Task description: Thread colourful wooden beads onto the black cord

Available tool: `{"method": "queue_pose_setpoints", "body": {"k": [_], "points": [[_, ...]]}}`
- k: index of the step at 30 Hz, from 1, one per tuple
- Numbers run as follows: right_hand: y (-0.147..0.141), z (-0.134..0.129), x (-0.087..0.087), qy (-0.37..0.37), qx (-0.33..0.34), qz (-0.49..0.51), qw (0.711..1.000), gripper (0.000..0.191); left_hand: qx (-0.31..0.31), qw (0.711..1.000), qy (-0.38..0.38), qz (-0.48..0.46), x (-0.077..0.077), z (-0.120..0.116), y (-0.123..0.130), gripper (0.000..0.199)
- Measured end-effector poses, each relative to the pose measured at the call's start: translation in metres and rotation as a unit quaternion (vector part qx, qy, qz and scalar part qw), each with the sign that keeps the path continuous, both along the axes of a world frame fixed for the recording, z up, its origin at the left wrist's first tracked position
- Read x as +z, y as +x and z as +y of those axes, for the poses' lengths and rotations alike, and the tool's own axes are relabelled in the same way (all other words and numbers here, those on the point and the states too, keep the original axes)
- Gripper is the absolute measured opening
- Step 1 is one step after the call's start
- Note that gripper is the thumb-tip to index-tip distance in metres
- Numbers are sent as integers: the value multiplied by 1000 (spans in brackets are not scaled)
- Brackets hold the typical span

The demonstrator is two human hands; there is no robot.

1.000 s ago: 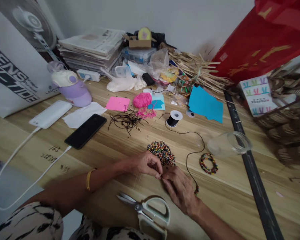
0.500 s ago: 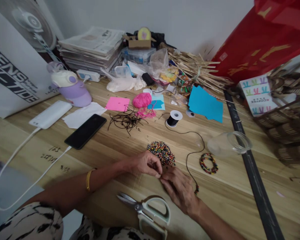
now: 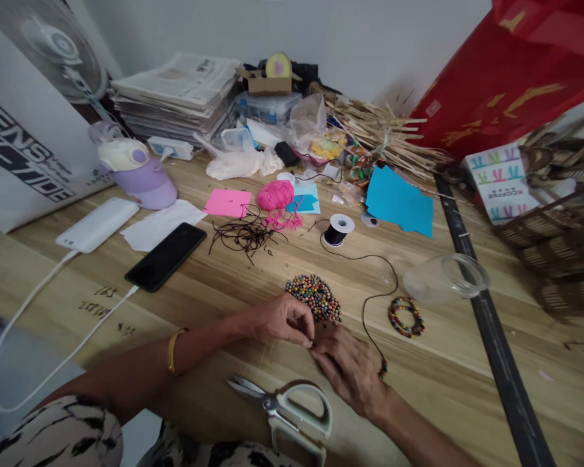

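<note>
My left hand (image 3: pixel 283 320) is closed in a pinch beside a pile of multicoloured beads (image 3: pixel 313 298). A tiny dark bead seems to sit at its fingertips, too small to see well. My right hand (image 3: pixel 349 364) meets it, thumb and fingers pinched together. Black cord (image 3: pixel 365 311) runs from a white spool (image 3: pixel 339 230) down to a few strung beads (image 3: pixel 382 369) at the right hand's outer edge, then passes out of sight under that hand. Scissors (image 3: pixel 285 408) with pale handles lie close below the hands. A finished-looking beaded ring (image 3: pixel 406 318) lies to the right.
A clear jar (image 3: pixel 445 277) lies on its side at right, by a black strip (image 3: pixel 491 353). Cord scraps (image 3: pixel 246 235), pink yarn (image 3: pixel 275 194) and blue paper (image 3: pixel 400 202) lie farther back. A phone (image 3: pixel 165 257) and power bank (image 3: pixel 97 225), with white cables, are at left.
The view has shifted very slightly. Both hands stay pinched together in nearly the same spot, with only small fingertip movement; the beads, spool and scissors stay put.
</note>
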State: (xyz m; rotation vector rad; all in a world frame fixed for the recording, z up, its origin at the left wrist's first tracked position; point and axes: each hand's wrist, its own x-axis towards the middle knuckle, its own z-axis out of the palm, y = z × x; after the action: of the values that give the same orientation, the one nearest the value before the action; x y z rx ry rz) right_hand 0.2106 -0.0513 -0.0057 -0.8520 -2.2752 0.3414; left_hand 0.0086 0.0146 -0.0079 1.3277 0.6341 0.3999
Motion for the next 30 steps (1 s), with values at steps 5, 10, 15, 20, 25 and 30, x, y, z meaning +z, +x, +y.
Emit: {"method": "queue_pose_setpoints", "body": {"k": [5, 10, 15, 20, 25, 30], "points": [[0, 0, 0, -16, 19, 7, 1000, 5, 2, 1000, 3, -14, -1, -1, 1, 26], [0, -1, -2, -25, 12, 31, 999, 13, -13, 1000, 20, -5, -1, 0, 0, 24], [-1, 0, 1, -17, 7, 15, 1000, 11, -29, 998, 62, -4, 3, -1, 1, 18], [-1, -1, 2, -18, 14, 5, 1000, 7, -35, 993, 112, 5, 5, 2, 0, 19], [-1, -2, 3, -13, 13, 22, 1000, 13, -24, 994, 107, 4, 5, 4, -2, 23], [-2, 1, 3, -40, 2, 54, 998, 8, -27, 993, 116, 4, 6, 2, -1, 20]]}}
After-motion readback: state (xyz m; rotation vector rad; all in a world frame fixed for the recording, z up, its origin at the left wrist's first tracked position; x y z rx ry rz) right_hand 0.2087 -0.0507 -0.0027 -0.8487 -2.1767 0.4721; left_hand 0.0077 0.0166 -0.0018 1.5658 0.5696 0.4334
